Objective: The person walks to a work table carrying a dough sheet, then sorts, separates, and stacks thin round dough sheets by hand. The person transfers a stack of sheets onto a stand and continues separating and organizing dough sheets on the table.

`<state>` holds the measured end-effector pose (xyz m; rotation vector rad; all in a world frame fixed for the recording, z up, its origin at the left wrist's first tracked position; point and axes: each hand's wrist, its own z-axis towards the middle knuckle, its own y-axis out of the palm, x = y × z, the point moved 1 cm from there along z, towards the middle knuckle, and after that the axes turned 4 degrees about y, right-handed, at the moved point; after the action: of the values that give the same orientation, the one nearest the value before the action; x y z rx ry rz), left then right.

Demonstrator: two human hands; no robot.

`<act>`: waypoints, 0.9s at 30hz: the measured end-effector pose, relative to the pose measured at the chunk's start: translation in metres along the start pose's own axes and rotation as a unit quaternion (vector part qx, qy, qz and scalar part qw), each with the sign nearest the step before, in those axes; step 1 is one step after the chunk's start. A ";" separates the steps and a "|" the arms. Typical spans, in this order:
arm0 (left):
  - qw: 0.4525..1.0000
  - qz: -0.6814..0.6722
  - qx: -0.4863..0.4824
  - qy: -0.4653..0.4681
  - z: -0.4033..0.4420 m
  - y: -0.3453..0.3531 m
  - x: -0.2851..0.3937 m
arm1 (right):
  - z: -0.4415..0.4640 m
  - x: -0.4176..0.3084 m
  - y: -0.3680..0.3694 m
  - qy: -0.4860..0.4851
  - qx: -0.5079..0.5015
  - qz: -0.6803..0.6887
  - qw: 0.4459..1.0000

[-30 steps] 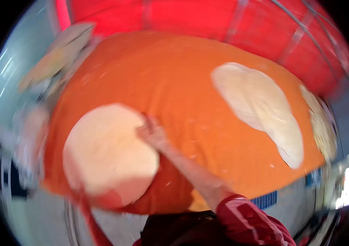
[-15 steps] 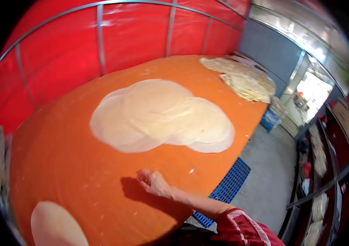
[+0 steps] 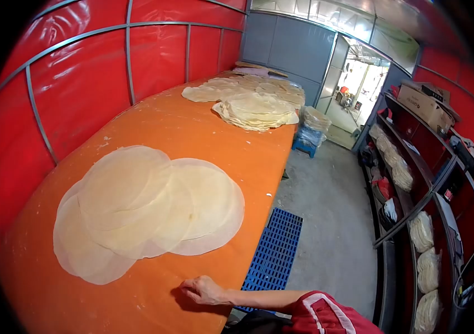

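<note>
Several thin round flatbread sheets (image 3: 136,200) lie overlapping on the orange-covered table (image 3: 164,127). My right hand (image 3: 203,290) is low over the table near its front edge, to the lower right of the sheets and apart from them. Its fingers are curled together, and whether anything small is inside them is hidden. My left hand is out of the frame. A thick stack of sheets (image 3: 256,113) rests farther along the table, with more sheets spread behind it.
A blue plastic grate (image 3: 276,245) lies on the grey floor beside the table. Past the table end stands a blue stool (image 3: 307,139) with wrapped sheets. Shelves at the right hold bagged stacks (image 3: 428,270) and a cardboard box (image 3: 423,106). Red walls line the left.
The view has swung right along the table, and the single round sheet at the lower left has left the frame. My right hand has moved off that sheet; my left hand is no longer seen.
</note>
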<state>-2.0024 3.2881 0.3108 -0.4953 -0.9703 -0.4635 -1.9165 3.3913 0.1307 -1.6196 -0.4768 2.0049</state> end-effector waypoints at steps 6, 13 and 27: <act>0.998 -0.049 -0.047 0.002 0.027 0.011 -0.004 | -0.005 0.027 0.017 0.062 0.037 0.034 0.997; 0.990 -0.127 -0.063 0.006 0.039 -0.004 -0.002 | -0.005 0.025 0.023 0.023 0.063 -0.028 0.997; 0.910 -0.401 0.086 0.059 -0.029 -0.164 0.013 | 0.073 0.016 -0.042 -0.103 0.027 -0.056 0.993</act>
<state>-2.0716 3.1382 0.3393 0.1217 -1.0633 -1.1210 -1.9831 3.4378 0.1582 -1.3305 -0.5716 2.0911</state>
